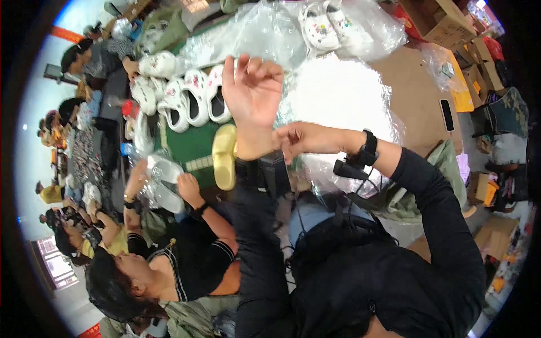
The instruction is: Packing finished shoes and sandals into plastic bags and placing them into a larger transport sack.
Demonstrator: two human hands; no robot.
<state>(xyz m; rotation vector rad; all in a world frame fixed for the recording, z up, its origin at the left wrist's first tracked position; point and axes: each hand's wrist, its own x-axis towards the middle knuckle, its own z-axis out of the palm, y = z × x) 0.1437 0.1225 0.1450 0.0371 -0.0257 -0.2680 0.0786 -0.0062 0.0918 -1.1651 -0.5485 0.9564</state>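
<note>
My left hand (253, 93) is raised palm up over the table, fingers spread and loosely curled, holding nothing. Around the left wrist sits a black wrist strap (273, 172) at the sleeve's end. The fingers of my right hand (307, 139) are bent together at that wrist, their tips against the strap's upper edge. A black strap with a small device (369, 147) circles my right wrist. Just left of my left forearm lies a yellow clog (225, 158). Several white clogs with charms (194, 98) stand in a row beyond it.
Shiny clear plastic bags (338, 96) cover the middle of the table. A pair of white clogs (321, 28) lies on plastic at the far side. A phone (446, 115) rests at the right, near cardboard boxes (437, 22). A co-worker (186, 253) at my left handles bagged clear sandals (163, 183).
</note>
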